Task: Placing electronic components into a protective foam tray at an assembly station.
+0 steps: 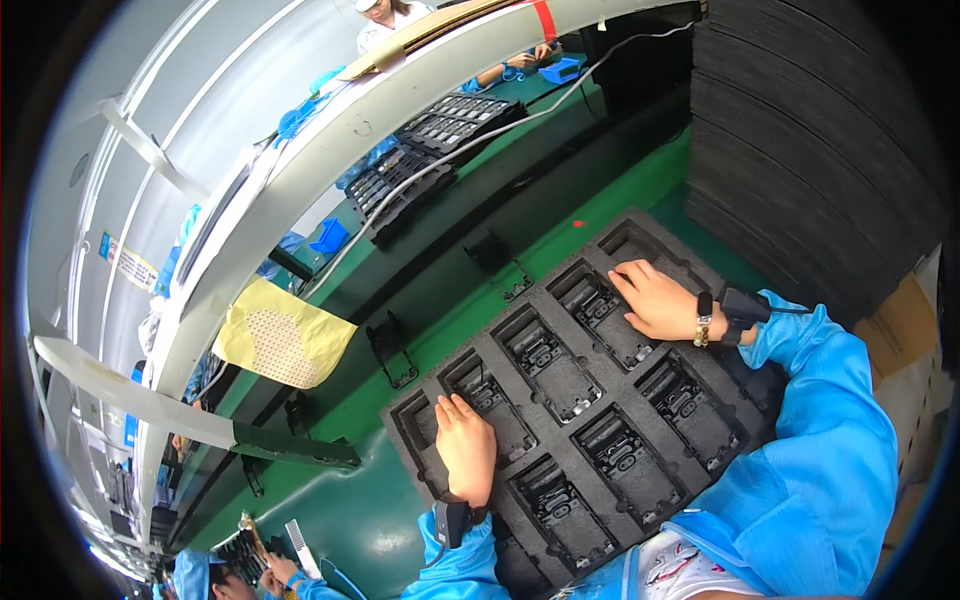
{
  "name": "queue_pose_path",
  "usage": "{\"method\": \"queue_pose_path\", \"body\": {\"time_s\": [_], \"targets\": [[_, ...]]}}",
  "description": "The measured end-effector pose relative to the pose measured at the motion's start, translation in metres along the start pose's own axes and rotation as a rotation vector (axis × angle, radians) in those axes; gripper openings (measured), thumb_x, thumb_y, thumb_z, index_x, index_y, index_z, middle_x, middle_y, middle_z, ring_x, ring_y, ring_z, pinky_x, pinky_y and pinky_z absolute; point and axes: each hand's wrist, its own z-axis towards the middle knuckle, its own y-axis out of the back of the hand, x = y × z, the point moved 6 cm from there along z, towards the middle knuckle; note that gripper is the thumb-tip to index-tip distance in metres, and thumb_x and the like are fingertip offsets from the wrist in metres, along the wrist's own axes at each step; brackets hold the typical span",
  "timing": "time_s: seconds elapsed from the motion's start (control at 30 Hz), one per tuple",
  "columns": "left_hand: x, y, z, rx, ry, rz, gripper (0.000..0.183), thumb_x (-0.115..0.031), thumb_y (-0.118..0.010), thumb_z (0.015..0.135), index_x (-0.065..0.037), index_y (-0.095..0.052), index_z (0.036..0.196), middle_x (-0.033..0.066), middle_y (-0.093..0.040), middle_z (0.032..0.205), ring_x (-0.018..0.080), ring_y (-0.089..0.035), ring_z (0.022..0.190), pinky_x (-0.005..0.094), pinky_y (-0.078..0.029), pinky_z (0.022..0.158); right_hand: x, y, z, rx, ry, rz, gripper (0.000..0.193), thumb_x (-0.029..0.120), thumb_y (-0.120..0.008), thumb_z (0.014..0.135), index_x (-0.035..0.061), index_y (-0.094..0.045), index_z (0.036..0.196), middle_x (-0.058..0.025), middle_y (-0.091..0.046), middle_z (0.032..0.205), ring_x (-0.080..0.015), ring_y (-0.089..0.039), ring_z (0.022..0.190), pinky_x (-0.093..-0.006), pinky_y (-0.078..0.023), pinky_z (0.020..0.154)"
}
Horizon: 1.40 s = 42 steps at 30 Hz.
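Note:
A black foam tray (545, 437) lies tilted in front of me, its compartments holding several dark, flat device housings (540, 348). My left hand (466, 452) rests at the tray's left side, fingers stretched out over the edge of a left-hand compartment. Over an upper compartment reaches my right hand (655, 300), fingers apart and slightly bent, close to the housing in it. Neither hand has lifted anything. Under the right fingertips the contact is too small to make out. Both wrists carry black straps with small boxes, and blue sleeves cover my arms.
A tall stack of black foam trays (800, 150) stands at the right, above a cardboard box (900, 330). Beyond a white curved beam, filled trays (460, 120) and a blue bin (328, 237) sit on a bench. A yellow sheet (240, 330) hangs left. Co-workers sit lower left and far back.

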Motion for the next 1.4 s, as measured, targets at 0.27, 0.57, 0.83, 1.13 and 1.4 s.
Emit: {"method": "queue_pose_path", "body": {"time_s": [0.27, 0.57, 0.83, 1.13, 1.4], "targets": [[-0.011, 0.000, 0.035, -0.060, -0.134, 0.227, 0.008, -0.006, -0.064, 0.074, -0.008, -0.071, 0.075, 0.0102, -0.068, 0.077, 0.0205, -0.070, 0.076, 0.0320, -0.056, 0.057, 0.013, -0.009, 0.047, 0.155, 0.014, -0.442, 0.018, 0.010, -0.067, 0.068, 0.0019, -0.065, 0.084, -0.0121, -0.061, 0.088, -0.0265, -0.061, 0.083, -0.0358, -0.053, 0.065], [0.040, 0.050, 0.038, -0.042, 0.121, -0.504, 0.031, 0.009, -0.057, 0.068, 0.002, -0.056, 0.099, 0.0227, -0.067, 0.084, 0.0439, -0.065, 0.082, 0.0511, -0.053, 0.071, -0.039, -0.047, 0.044, 0.030, 0.098, -0.430, 0.030, -0.001, -0.058, 0.077, 0.0032, -0.052, 0.105, -0.0158, -0.058, 0.091, -0.0317, -0.063, 0.086, -0.0392, -0.055, 0.071], [0.051, 0.030, 0.065, -0.283, 0.258, -1.653, 0.069, 0.013, -0.043, 0.079, -0.005, -0.031, 0.144, 0.0191, -0.066, 0.109, 0.0299, -0.067, 0.101, 0.0354, -0.053, 0.086, -0.010, 0.003, 0.101, -0.075, -0.189, 0.833, 0.069, -0.014, -0.037, 0.075, 0.0054, -0.035, 0.141, -0.0199, -0.062, 0.113, -0.0372, -0.064, 0.099, -0.0356, -0.054, 0.088], [0.003, -0.034, 0.080, 0.035, 0.274, -2.676, 0.057, 0.011, -0.045, 0.088, -0.008, -0.038, 0.140, 0.0097, -0.048, 0.143, 0.0284, -0.055, 0.125, 0.0462, -0.049, 0.101, 0.066, -0.082, 0.140, 0.136, -0.317, 1.854, 0.057, -0.001, -0.040, 0.090, 0.0075, -0.034, 0.146, -0.0154, -0.053, 0.139, -0.0282, -0.062, 0.116, -0.0358, -0.059, 0.084], [0.001, -0.041, 0.080, 0.032, 0.326, -2.719, 0.056, 0.014, -0.045, 0.086, -0.009, -0.039, 0.136, 0.0144, -0.050, 0.137, 0.0299, -0.054, 0.126, 0.0455, -0.050, 0.101, 0.076, -0.084, 0.125, 0.243, -0.340, 1.818, 0.050, 0.001, -0.041, 0.090, 0.0031, -0.038, 0.140, -0.0178, -0.054, 0.136, -0.0270, -0.063, 0.114, -0.0392, -0.059, 0.086]]}}
